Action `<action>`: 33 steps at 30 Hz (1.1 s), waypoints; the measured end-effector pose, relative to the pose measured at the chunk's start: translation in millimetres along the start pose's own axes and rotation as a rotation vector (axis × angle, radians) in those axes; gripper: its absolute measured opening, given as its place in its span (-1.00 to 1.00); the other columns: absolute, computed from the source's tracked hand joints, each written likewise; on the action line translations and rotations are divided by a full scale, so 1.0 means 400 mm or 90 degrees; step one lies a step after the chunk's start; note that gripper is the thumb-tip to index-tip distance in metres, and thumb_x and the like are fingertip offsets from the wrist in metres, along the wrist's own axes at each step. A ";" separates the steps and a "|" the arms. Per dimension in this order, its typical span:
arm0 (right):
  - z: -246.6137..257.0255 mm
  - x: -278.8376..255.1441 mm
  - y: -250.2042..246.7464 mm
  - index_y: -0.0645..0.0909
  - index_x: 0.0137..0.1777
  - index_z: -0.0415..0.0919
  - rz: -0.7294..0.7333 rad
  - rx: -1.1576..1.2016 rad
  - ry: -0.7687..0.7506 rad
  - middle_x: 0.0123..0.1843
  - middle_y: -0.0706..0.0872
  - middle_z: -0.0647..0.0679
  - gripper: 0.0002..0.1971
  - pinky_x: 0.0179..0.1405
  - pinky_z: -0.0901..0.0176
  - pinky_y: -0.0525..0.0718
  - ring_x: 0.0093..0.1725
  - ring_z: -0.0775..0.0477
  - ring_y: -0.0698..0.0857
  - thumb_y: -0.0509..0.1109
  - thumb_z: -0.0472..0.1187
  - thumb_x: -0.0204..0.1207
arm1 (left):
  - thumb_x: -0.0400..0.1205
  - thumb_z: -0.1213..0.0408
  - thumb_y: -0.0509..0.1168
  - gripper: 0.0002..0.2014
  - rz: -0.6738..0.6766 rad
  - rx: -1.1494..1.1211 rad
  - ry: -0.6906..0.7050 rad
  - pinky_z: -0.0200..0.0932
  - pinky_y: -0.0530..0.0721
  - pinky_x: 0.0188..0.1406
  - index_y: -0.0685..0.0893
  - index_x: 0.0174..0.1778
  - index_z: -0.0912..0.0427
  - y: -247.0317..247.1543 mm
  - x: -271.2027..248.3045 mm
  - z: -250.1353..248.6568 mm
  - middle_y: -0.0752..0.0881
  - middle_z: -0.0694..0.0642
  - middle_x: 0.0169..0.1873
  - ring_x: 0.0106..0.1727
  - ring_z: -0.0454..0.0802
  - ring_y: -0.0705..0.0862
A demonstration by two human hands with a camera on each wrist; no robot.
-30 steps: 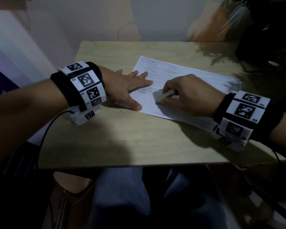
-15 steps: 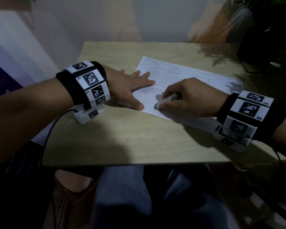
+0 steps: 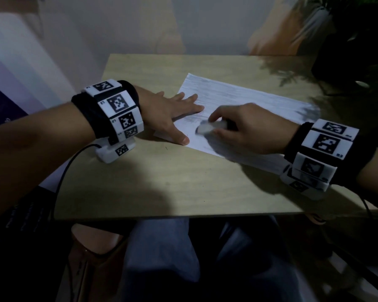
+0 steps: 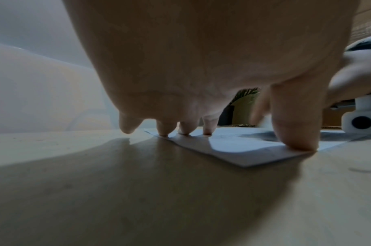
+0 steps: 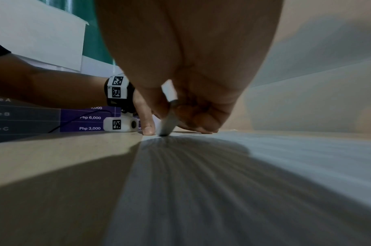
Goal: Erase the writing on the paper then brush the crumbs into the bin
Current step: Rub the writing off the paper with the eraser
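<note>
A white sheet of paper (image 3: 244, 99) with faint grey writing lies at an angle on the wooden table (image 3: 172, 182). My left hand (image 3: 172, 114) lies flat with spread fingers, pressing the paper's (image 4: 239, 149) left corner down; its fingertips (image 4: 296, 144) touch the sheet. My right hand (image 3: 238, 127) grips a white eraser (image 3: 210, 127) and holds its tip against the paper near my left thumb. In the right wrist view the eraser (image 5: 170, 121) stands tilted, its darkened end touching the sheet (image 5: 264, 166). No bin is in view.
A dark potted plant (image 3: 358, 40) stands at the table's far right corner. A purple printed board (image 5: 85, 119) stands left of the table. A black cable (image 3: 61, 177) trails from my left wrist over the table's left edge. My legs are under the near edge.
My right hand has rubbed the eraser back and forth over the paper's near left part; the eraser now lies a little farther left. My left hand has kept pressing the corner.
</note>
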State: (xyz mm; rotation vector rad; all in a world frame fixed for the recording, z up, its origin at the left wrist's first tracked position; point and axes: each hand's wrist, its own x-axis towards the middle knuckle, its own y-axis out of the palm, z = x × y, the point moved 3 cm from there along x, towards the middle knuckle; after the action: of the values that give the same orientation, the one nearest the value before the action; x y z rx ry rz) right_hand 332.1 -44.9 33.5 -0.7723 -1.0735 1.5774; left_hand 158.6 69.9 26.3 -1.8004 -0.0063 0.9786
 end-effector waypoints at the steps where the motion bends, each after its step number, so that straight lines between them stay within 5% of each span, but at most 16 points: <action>1: -0.008 0.002 -0.008 0.68 0.20 -0.09 -0.034 -0.007 0.028 -0.22 0.68 0.14 -0.52 -0.19 0.15 0.44 -0.19 0.00 0.66 0.21 0.22 0.52 | 0.61 -0.35 0.27 0.01 0.000 0.001 0.000 0.23 -0.36 0.73 -0.30 0.77 -0.25 0.000 0.001 0.000 -0.43 -0.16 0.74 0.75 -0.11 -0.41; 6: 0.024 -0.005 -0.001 0.73 0.18 0.05 0.074 0.009 -0.010 -0.14 0.76 0.16 -0.73 -0.16 0.23 0.52 -0.19 0.18 0.65 0.38 0.13 0.60 | 0.61 -0.36 0.28 0.02 -0.003 0.007 -0.001 0.25 -0.35 0.73 -0.30 0.77 -0.25 0.001 0.002 0.004 -0.43 -0.15 0.74 0.76 -0.09 -0.40; 8: 0.024 -0.002 -0.002 0.76 0.17 0.04 0.049 0.003 -0.008 -0.12 0.78 0.14 -0.61 -0.14 0.22 0.54 -0.19 0.20 0.66 0.30 0.24 0.57 | 0.60 -0.35 0.28 0.02 -0.001 0.004 -0.001 0.25 -0.35 0.74 -0.29 0.78 -0.25 0.002 0.002 0.002 -0.43 -0.17 0.74 0.76 -0.10 -0.41; 11: 0.007 0.006 -0.018 0.76 0.05 -0.08 -0.033 -0.032 0.006 -0.18 0.79 0.03 -0.33 -0.14 0.01 0.61 -0.21 -0.03 0.70 0.06 0.43 0.42 | 0.59 -0.36 0.28 0.03 -0.004 0.001 -0.001 0.25 -0.35 0.74 -0.28 0.77 -0.26 0.001 0.001 0.003 -0.43 -0.18 0.74 0.75 -0.12 -0.41; 15: 0.020 -0.008 -0.005 0.77 0.19 -0.03 0.027 -0.021 -0.032 -0.06 0.83 0.07 -0.57 -0.01 0.07 0.64 -0.14 0.04 0.70 0.28 0.24 0.58 | 0.58 -0.37 0.27 0.03 -0.001 0.003 -0.002 0.24 -0.35 0.73 -0.29 0.77 -0.26 0.001 0.001 0.003 -0.43 -0.19 0.74 0.75 -0.12 -0.41; 21: 0.014 -0.005 -0.023 0.78 0.06 -0.07 -0.021 -0.037 -0.012 -0.16 0.82 0.01 -0.37 -0.10 -0.02 0.64 -0.21 -0.03 0.70 0.12 0.40 0.47 | 0.59 -0.36 0.28 0.03 -0.003 0.001 -0.004 0.25 -0.35 0.73 -0.28 0.78 -0.25 0.000 -0.001 0.001 -0.42 -0.17 0.74 0.76 -0.11 -0.40; 25: 0.027 -0.026 -0.008 0.79 0.16 0.05 0.062 0.009 -0.024 -0.17 0.80 0.11 -0.66 -0.06 0.08 0.65 -0.20 0.09 0.69 0.37 0.20 0.55 | 0.61 -0.35 0.29 0.01 -0.001 0.001 -0.006 0.25 -0.35 0.73 -0.28 0.77 -0.27 -0.002 -0.003 -0.001 -0.42 -0.18 0.74 0.76 -0.12 -0.40; 27: 0.018 -0.019 -0.010 0.79 0.13 0.03 0.028 -0.018 -0.010 -0.16 0.80 0.09 -0.71 -0.05 0.03 0.66 -0.19 0.05 0.69 0.40 0.14 0.57 | 0.61 -0.33 0.29 0.01 0.000 -0.002 -0.008 0.24 -0.35 0.74 -0.27 0.77 -0.26 -0.003 -0.007 -0.004 -0.42 -0.18 0.74 0.76 -0.12 -0.40; 30: 0.013 -0.017 -0.018 0.77 0.00 -0.09 -0.022 -0.061 -0.008 -0.20 0.79 0.00 -0.57 -0.13 -0.07 0.66 -0.24 -0.04 0.68 0.27 0.24 0.56 | 0.61 -0.32 0.30 0.01 0.001 -0.007 -0.009 0.23 -0.35 0.74 -0.27 0.77 -0.25 -0.005 -0.011 -0.008 -0.42 -0.17 0.74 0.76 -0.12 -0.39; 33: 0.024 -0.038 -0.011 0.78 0.07 -0.07 0.035 -0.019 -0.029 -0.22 0.79 0.06 -0.53 -0.12 0.08 0.63 -0.24 0.07 0.66 0.27 0.28 0.51 | 0.62 -0.31 0.29 0.01 0.002 -0.004 -0.010 0.25 -0.34 0.74 -0.28 0.78 -0.24 -0.006 -0.011 -0.010 -0.42 -0.16 0.75 0.76 -0.10 -0.39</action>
State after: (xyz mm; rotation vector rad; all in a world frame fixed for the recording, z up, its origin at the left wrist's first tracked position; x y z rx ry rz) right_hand 329.3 -61.6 40.8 -0.7946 -1.1204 1.6350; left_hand 159.1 66.1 31.5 -1.7990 -0.0166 0.9957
